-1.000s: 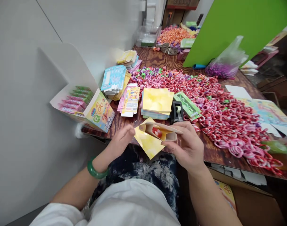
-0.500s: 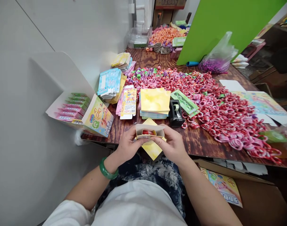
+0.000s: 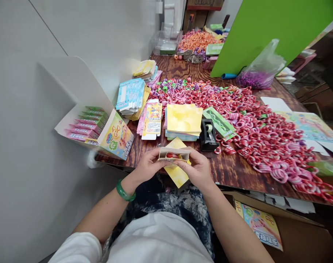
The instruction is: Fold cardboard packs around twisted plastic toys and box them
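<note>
Between my two hands is a small cardboard box (image 3: 174, 151), its open end facing up, with something red inside. My left hand (image 3: 149, 165), a green bangle (image 3: 125, 191) on its wrist, grips the box's left end. The right end is pinched by my right hand (image 3: 198, 167), with the thumb on the near side. Beneath the box a yellow card (image 3: 178, 176) lies at the table's front edge and sticks out over it. Just beyond stand a stack of yellow cards (image 3: 184, 118) and a black tape dispenser (image 3: 208, 137).
A display box (image 3: 115, 137) with several small pink and green boxes stands at left. Flat blue cartons (image 3: 130, 94) are piled behind it. A heap of red and pink coiled rings (image 3: 264, 135) spreads across the right, beside a green box (image 3: 220, 123) and a plastic bag (image 3: 260, 69).
The view has turned slightly left, so the table's things appear shifted to the right. Both hands keep hold of the box, which is tipped a little differently.
</note>
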The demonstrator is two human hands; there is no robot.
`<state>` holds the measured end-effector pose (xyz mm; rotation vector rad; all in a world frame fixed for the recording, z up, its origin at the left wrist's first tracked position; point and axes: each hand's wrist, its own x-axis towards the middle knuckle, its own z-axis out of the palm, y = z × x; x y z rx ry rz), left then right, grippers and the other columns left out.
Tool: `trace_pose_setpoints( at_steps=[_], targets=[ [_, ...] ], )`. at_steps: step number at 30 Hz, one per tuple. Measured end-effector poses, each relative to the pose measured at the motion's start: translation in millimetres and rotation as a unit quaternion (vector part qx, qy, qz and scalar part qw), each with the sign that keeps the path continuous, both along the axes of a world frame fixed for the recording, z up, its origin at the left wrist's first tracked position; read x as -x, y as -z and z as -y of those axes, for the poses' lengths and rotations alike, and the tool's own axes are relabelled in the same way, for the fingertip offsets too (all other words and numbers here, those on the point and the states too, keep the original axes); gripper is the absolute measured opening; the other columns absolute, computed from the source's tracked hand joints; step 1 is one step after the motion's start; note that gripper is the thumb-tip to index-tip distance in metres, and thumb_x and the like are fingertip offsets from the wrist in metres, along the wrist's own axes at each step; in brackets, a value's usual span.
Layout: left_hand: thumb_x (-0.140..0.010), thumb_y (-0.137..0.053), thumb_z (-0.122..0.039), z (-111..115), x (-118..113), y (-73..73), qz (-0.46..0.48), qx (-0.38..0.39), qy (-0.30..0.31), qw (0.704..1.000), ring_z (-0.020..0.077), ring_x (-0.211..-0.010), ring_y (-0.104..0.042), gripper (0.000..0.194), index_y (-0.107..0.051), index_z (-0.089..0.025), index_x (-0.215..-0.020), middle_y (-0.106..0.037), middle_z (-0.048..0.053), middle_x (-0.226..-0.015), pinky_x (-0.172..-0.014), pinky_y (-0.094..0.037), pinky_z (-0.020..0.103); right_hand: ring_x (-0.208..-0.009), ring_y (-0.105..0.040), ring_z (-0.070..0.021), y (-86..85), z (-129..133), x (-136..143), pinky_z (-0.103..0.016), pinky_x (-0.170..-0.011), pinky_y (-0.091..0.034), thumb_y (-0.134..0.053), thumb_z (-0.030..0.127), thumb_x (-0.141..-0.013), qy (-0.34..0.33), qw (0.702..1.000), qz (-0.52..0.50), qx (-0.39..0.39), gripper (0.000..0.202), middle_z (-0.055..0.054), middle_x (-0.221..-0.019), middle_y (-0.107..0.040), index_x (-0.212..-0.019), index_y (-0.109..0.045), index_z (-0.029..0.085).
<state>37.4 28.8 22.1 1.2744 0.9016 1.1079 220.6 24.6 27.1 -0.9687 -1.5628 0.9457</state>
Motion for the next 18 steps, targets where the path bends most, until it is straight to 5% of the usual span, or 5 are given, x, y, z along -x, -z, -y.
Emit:
trace_pose_setpoints(
  at_steps=[4, 8, 11, 14, 18],
  targets=[
    [-0.081, -0.071, -0.027, -5, 10, 6.1, -0.073, -0.092, -0.007, 0.993, 0.0226, -0.109, -0.061, 0.03, -0.071, -0.02, -0.11, -0.067, 0.009, -0.114, -0.099, -0.048, 0.036, -0.086, -0.066, -0.0166, 15.8, 1, -3, -0.029, -0.07, -0.056, -0.072, 0.027, -0.082, 0.051, 0.995, -0.053, -0.061, 0.031, -0.005, -0.101, -0.066, -0.11, -0.058, 0.025],
    [-0.08, -0.073, -0.022, -8, 17, 28.3, -0.091, -0.172, -0.087, 0.977, 0.0189, -0.108, -0.062, 0.054, -0.054, -0.026, -0.131, -0.063, 0.008, -0.12, -0.098, -0.048, 0.034, -0.096, -0.067, -0.0195, 30.1, -1, -4, -0.032, -0.073, -0.058, -0.063, 0.018, -0.087, 0.074, 0.984, -0.031, -0.157, 0.025, -0.008, -0.104, -0.068, -0.111, -0.06, 0.025],
    [-0.078, -0.074, -0.02, -12, 21, 38.0, -0.107, -0.253, -0.107, 0.955, 0.0187, -0.102, -0.064, 0.045, -0.06, -0.026, -0.121, -0.067, 0.006, -0.113, -0.095, -0.05, 0.035, -0.1, -0.066, -0.0202, 30.5, -6, -7, -0.037, -0.081, -0.058, -0.062, 0.012, -0.087, 0.054, 0.982, -0.01, -0.179, 0.03, -0.008, -0.104, -0.069, -0.114, -0.062, 0.026],
    [-0.08, -0.071, -0.021, -20, 26, 29.3, -0.162, -0.288, -0.065, 0.942, 0.0206, -0.099, -0.066, 0.029, -0.068, -0.024, -0.109, -0.072, 0.008, -0.103, -0.091, -0.052, 0.036, -0.098, -0.066, -0.0208, 22.7, -10, -13, -0.038, -0.083, -0.057, -0.063, 0.011, -0.086, 0.029, 0.985, 0.005, -0.169, 0.027, -0.008, -0.101, -0.07, -0.109, -0.065, 0.025],
    [-0.082, -0.069, -0.022, -31, 36, -2.0, -0.196, -0.303, 0.009, 0.933, 0.0201, -0.092, -0.067, 0.018, -0.073, -0.024, -0.099, -0.073, 0.009, -0.097, -0.084, -0.054, 0.034, -0.088, -0.068, -0.0217, 1.8, -16, -22, -0.036, -0.076, -0.058, -0.065, 0.015, -0.084, -0.01, 0.985, 0.052, -0.167, 0.016, -0.007, -0.091, -0.072, -0.097, -0.069, 0.023]
  ],
)
